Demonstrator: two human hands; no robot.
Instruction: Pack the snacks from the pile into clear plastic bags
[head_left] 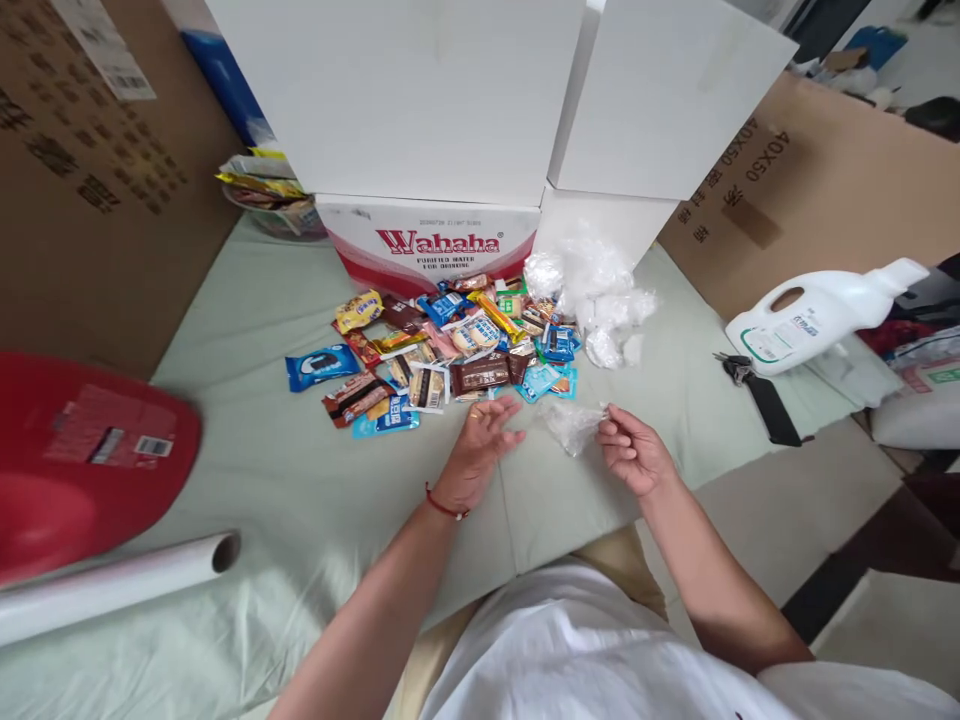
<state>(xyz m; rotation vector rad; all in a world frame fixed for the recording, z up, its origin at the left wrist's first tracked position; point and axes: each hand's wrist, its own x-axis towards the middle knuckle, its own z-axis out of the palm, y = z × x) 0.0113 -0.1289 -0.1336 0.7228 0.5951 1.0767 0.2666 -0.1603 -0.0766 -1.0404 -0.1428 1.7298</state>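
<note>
My right hand (634, 447) pinches the edge of a small clear plastic bag (570, 425), which hangs crumpled to its left. Beside the bag, my left hand (484, 450) has its fingers apart and holds nothing. Just beyond both hands lies a heap of wrapped snacks (480, 373) in brown, blue, yellow and white packets. A dark blue packet (322, 368) sits at the heap's left end. To the right of the heap, several crumpled clear plastic bags (600, 290) are bunched together.
A Wahaha carton (442, 240) stands behind the snacks. On the right are a white jug (817, 312) and keys with a black case (769, 408). At left are a red plastic object (90, 460), a white roll (120, 585) and a bowl of packets (281, 215).
</note>
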